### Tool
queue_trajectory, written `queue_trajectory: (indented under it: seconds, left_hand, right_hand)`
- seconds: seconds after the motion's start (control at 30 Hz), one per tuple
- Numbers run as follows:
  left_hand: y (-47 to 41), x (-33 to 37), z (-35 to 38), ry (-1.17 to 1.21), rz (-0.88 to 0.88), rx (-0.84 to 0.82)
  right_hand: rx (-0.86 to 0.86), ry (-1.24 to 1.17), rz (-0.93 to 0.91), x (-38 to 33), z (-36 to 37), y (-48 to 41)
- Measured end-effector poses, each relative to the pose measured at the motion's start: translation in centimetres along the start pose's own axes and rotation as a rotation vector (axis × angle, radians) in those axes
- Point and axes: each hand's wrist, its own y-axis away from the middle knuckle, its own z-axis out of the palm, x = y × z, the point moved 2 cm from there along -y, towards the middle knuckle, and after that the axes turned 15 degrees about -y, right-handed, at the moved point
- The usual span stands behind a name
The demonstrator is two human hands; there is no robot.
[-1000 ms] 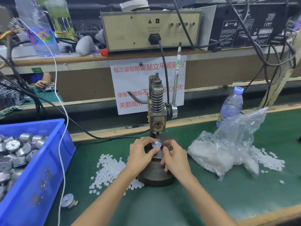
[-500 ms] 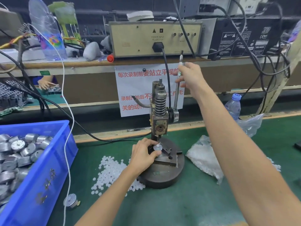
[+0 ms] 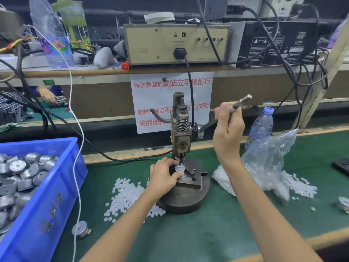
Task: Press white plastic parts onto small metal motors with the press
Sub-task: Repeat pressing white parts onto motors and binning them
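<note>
Bench station, head view, items as they stand:

1. Press (image 3: 182, 140): upright column with coil spring, on a round dark base (image 3: 188, 202) set on the green mat (image 3: 217, 233). Ram tip directly over the fixture block; whether it touches cannot be told.
2. Lever (image 3: 238, 103): slanted up to the right, with the right hand (image 3: 228, 129) wrapped around its shaft below the free end.
3. Motor (image 3: 179, 168): small silver disc seated in the fixture under the ram, pinched at its left edge by the left hand (image 3: 164, 174), fingers curled about it. Any white part on its shaft is too small to make out.
4. White plastic parts (image 3: 128, 197): loose heap on the mat, touching the left side of the base, partly crossed by the left forearm.
5. Clear bag (image 3: 268, 163): crumpled, just right of the base, more white parts inside and spilled beside it; the right forearm crosses its near corner.
6. Blue bin (image 3: 56, 195): far left, filled with silver motors. One stray motor (image 3: 80, 228) lies on the mat before it.
7. White cable (image 3: 75, 148): hangs across the bin's right edge.
8. Water bottle (image 3: 261, 127): upright behind the bag.
9. Paper notice (image 3: 156, 95): red lettering, behind the press, partly hidden by it
</note>
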Motion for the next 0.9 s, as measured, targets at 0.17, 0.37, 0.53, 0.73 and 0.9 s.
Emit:
queue_trajectory:
  seconds: [0.17,0.37,0.53,0.73,0.9]
  left_hand:
    - [-0.1,-0.1,0.1,0.021,0.007,0.017]
    - [0.0,-0.1,0.2,0.058,-0.01,0.016]
    - [0.3,-0.1,0.1,0.073,-0.005,0.013]
    - [0.1,-0.3,0.2,0.023,0.045,0.018]
    - [0.2,-0.4,0.2,-0.011,0.08,0.022]
  right_hand:
    - [0.044,-0.018,-0.042,0.4,-0.3,2.0]
    - [0.062,0.094,-0.088,0.4,0.4,0.3]
    - [-0.023,0.265,0.204,2.7,3.1,-7.0]
    - [-0.136,0.401,0.601,8.5,5.2,-11.2]
    - [-0.062,0.12,0.669,8.7,3.4,-9.8]
